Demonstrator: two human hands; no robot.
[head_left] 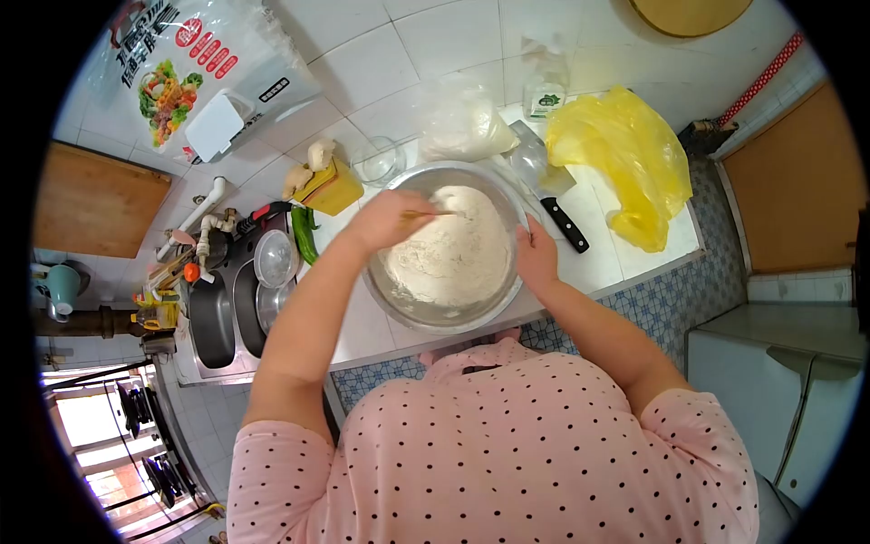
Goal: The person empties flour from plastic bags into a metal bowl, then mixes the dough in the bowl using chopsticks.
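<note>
A large metal bowl (391, 306) stands on the white counter, holding a mound of white flour (444, 258). My left hand (394, 218) is closed around a thin wooden stick, perhaps chopsticks (435, 214), whose far end lies over the flour. On the bowl's right side, my right hand (536, 249) grips the rim, thumb at the edge.
Right of the bowl lie a cleaver (564, 223) and a crumpled yellow bag (625, 154). Behind it are a clear bag of white powder (462, 127) and a glass bowl (379, 161). Green peppers (304, 234), a yellow box (331, 188) with ginger and a sink (211, 322) are left.
</note>
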